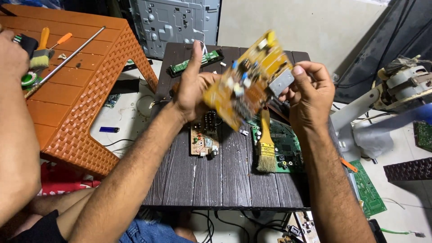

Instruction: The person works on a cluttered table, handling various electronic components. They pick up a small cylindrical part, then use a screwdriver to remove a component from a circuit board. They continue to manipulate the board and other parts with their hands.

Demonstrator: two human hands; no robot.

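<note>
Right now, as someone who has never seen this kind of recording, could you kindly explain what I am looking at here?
There is one picture, taken by a camera worn on a person's head, looking down at their own two bare hands. The left hand and the right hand together hold up a yellow circuit board, tilted, above a dark slatted table. On that table lie a paintbrush with a yellow handle, a small tan circuit board, a green circuit board and a long green strip board. To the left stands an orange plastic table with another brush and a metal rod; another person's arm reaches in there.
</note>
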